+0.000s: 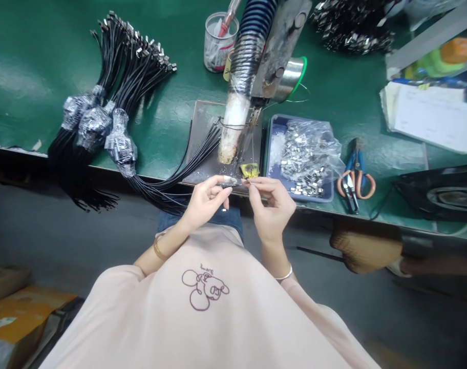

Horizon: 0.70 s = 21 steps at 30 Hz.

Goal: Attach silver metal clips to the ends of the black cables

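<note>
Close to the table's front edge, my left hand (209,200) pinches a thin black cable (235,183) between thumb and forefinger. A pale wrap covers the forefinger's tip. My right hand (272,207) is closed in a pinch at the cable's end, on a piece too small to make out. Just beyond the fingertips lies a yellow sponge (250,170) with dark stains. Above it hangs a soldering fixture with a white-wrapped hose end (233,125). Several black cables (179,179) run from a plastic-wrapped bundle (120,143) towards the fixture, left of my hands.
A blue tray (271,192) of small metal connectors (304,154) stands on the right, then pliers (356,177). Behind are a solder spool (291,77), a clear cup (214,46) and papers (433,115). More cable bundles (135,61) lie left. A dark device (441,192) sits far right.
</note>
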Available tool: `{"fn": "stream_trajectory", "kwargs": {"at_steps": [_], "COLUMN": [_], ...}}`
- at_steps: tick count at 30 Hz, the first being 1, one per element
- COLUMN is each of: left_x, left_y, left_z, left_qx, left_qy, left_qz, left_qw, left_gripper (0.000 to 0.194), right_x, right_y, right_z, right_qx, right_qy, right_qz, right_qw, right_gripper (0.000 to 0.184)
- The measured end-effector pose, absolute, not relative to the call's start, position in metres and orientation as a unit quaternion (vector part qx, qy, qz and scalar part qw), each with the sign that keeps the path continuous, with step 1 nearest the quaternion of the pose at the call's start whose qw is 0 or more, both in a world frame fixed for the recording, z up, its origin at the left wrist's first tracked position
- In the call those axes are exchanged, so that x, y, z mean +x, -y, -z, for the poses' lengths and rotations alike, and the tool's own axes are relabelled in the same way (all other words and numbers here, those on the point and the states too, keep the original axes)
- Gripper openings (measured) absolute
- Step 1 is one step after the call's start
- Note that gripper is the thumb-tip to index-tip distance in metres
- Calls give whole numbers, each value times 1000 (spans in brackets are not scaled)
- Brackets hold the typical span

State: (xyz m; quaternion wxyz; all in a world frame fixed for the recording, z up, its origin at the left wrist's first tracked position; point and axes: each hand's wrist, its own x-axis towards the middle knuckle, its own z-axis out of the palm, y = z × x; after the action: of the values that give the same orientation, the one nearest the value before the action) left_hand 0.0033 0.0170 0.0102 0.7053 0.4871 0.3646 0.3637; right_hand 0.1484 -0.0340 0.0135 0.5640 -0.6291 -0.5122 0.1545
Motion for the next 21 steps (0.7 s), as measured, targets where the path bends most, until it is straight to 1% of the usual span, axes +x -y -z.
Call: {"fn": "stream_trajectory", "kwargs": {"at_steps": [5, 10, 14, 21], "left_x": [4, 7, 8, 9], "left_y": [-20, -23, -24, -27], "left_z": [-12, -12, -13, -14], "left_qx": [467, 468, 487, 495], "left_qy": [-363, -371, -385, -387], "left_qz": [-366, -375, -378, -363], "left_qw": [718, 709, 687, 688], "left_gripper": [42, 35, 31, 33], "right_x": [148, 147, 148, 148], "right_y": [33, 33, 33, 34], "right_z": [-14, -15, -16, -15], "right_qx": [-618, -608, -609, -602], "right_qy": [530, 515, 508, 520], "right_qz": [-158, -192, -218, -218], "right_qw": [559, 573, 569, 566], "right_gripper": [11, 10, 11, 10]}}
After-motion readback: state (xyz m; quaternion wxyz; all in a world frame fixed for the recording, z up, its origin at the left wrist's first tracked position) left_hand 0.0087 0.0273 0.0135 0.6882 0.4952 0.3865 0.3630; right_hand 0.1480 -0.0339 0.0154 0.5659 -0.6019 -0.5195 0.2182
